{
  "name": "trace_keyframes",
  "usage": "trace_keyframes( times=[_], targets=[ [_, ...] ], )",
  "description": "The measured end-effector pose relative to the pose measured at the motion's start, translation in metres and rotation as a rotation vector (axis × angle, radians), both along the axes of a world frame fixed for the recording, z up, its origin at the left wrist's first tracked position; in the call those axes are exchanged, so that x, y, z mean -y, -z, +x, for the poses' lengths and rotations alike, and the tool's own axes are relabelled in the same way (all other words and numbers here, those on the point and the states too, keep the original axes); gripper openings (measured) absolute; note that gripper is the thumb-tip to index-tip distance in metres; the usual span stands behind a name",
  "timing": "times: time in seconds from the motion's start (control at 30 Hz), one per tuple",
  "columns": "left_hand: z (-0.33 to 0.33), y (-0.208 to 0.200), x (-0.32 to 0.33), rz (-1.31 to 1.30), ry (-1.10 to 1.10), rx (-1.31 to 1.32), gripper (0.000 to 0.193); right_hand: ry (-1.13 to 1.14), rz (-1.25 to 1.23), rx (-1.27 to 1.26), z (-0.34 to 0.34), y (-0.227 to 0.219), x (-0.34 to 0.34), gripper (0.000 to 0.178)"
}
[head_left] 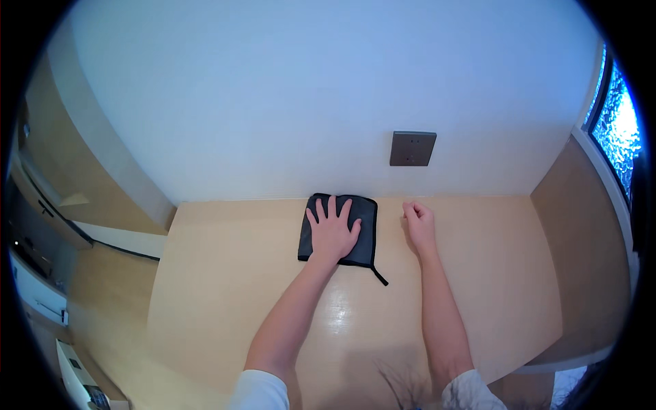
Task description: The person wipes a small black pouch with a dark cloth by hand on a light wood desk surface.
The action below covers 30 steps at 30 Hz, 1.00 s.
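A dark grey, flat square of what looks like fabric lies on the table near the wall. It has black edging, and a short black strap sticks out from its near right corner. Flat on top of it, my left hand rests with the fingers spread, covering its middle. To the right, apart from the square, my right hand is closed with its fingers curled in, on or just above the tabletop. Nothing shows in it.
The pale wood table meets a white wall at its far edge. A dark wall socket sits above the right hand. On the right stand a brown panel and a bright window; cabinets and floor lie to the left.
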State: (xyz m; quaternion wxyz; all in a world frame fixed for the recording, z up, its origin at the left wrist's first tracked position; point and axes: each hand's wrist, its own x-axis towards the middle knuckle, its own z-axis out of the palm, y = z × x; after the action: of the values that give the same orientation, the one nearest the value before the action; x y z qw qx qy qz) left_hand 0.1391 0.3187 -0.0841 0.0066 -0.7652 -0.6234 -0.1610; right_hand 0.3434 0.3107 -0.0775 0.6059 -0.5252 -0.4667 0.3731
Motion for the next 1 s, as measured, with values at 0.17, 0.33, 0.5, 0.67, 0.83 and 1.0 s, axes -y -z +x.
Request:
trace_keyframes(
  times=[0.17,0.33,0.5,0.67,0.83,1.0],
  targets=[
    [0.002,0.008,-0.005,-0.009,-0.015,0.014,0.059,0.016,-0.014,-0.009,0.004,0.002,-0.003,0.033],
    [-0.001,0.017,0.022,0.110,0.012,-0.003,0.061,0.011,0.047,-0.147,0.016,0.013,-0.018,0.031],
    [-0.013,0.007,0.103,0.056,0.112,-0.038,0.067,-0.017,-0.009,-0.302,0.021,0.012,-0.018,0.031],
    [-0.034,-0.012,0.201,-0.068,0.175,-0.036,0.072,-0.025,0.010,-0.272,0.021,0.018,-0.020,0.032],
    [-0.043,-0.026,0.270,-0.206,0.252,-0.032,0.078,-0.014,0.013,-0.245,0.019,0.017,-0.018,0.032],
    [-0.038,-0.035,0.268,-0.228,0.228,0.014,0.083,-0.027,0.002,-0.229,0.018,0.017,-0.011,0.032]
  ],
)
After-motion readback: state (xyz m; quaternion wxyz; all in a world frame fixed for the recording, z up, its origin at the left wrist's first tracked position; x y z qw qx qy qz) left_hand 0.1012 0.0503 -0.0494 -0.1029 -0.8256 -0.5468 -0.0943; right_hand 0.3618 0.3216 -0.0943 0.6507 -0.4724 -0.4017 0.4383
